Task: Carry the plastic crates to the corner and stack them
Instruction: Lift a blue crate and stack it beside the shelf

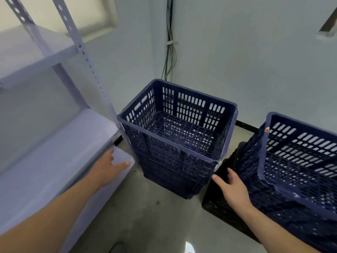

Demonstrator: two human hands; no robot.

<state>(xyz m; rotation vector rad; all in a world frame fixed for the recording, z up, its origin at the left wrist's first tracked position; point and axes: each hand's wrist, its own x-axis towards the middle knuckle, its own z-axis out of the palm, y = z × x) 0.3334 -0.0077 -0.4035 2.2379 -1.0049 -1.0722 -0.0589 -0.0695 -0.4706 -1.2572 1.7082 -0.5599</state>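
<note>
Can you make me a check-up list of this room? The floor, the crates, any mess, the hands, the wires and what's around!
Surface: grey floor, a few dark specks.
Job's things: blue crate stack in the corner, top crate empty; second blue crate to its right, with a black crate at its base.
Clutter: nothing seen.
Hands: left hand open by the shelf edge, contact unclear; right hand open between the two stacks, holding nothing.
Cables: thin wires run down the wall corner behind the stack.
Surroundings: pale metal shelf unit on the left; plain walls.
</note>
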